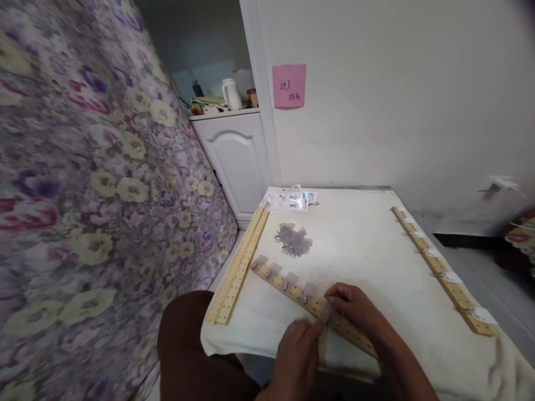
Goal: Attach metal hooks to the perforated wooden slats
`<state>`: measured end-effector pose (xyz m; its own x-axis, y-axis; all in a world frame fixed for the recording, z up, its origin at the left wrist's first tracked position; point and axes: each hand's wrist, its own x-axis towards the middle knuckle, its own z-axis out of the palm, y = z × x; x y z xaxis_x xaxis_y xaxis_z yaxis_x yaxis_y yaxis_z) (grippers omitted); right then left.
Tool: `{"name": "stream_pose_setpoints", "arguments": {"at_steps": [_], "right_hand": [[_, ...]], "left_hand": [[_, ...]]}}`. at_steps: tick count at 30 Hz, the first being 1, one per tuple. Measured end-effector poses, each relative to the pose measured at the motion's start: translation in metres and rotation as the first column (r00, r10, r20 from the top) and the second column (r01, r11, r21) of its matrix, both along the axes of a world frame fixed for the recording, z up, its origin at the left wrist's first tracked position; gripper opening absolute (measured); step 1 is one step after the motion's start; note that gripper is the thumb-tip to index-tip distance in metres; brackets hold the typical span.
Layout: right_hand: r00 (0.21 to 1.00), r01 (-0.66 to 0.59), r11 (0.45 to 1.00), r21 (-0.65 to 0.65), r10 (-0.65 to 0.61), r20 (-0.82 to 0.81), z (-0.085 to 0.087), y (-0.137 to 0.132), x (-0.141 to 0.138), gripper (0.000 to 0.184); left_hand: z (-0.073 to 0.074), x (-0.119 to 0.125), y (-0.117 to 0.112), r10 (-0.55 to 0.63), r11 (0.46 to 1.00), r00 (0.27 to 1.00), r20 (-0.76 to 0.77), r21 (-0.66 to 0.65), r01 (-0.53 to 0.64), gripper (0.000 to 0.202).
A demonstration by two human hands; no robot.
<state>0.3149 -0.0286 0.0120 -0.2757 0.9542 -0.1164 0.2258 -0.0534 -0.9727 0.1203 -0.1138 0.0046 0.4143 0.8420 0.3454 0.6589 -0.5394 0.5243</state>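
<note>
A light wooden strip with rows of holes (295, 292) lies slantwise on the cloth-covered table. Several small metal hooks on clear plastic squares sit along it, one being this hook (285, 285). My left hand (296, 351) is closed at the strip's near edge, its fingertips against the wood beside the last hook. Above that spot, my right hand (355, 305) pinches the clear plastic square (329, 309) of the last metal hook, partly hidden by the fingers. A loose pile of clear squares with hooks (293, 239) lies beyond the strip.
Bare wooden strips (240, 267) lie along the table's left edge. Another strip with spaced hooks (445, 278) runs along the right edge. Clear packaging (288, 200) sits at the back. A floral curtain (104, 195) hangs at left; a wall (376, 111) stands behind the white tablecloth (351, 239).
</note>
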Motion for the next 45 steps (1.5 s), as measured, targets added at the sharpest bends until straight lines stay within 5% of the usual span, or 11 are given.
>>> {"name": "stream_pose_setpoints", "arguments": {"at_steps": [21,30,45], "right_hand": [[0.999,0.03,0.998,-0.046,-0.029,0.033,0.0026,0.0012,-0.0022,0.011],[0.999,0.017,0.999,-0.05,-0.015,0.032,0.0041,0.0016,-0.0008,0.011],[0.997,-0.017,1.0,-0.003,0.017,0.081,0.0081,-0.0001,0.0012,0.008]], "left_hand": [[0.002,0.0022,-0.0009,-0.028,0.992,0.985,-0.17,-0.123,0.007,0.058],[0.0038,0.0012,-0.001,-0.025,0.997,0.993,-0.112,-0.074,0.017,0.057],[0.0027,0.0047,0.0019,-0.028,0.996,0.966,-0.257,-0.094,0.003,0.057]]}}
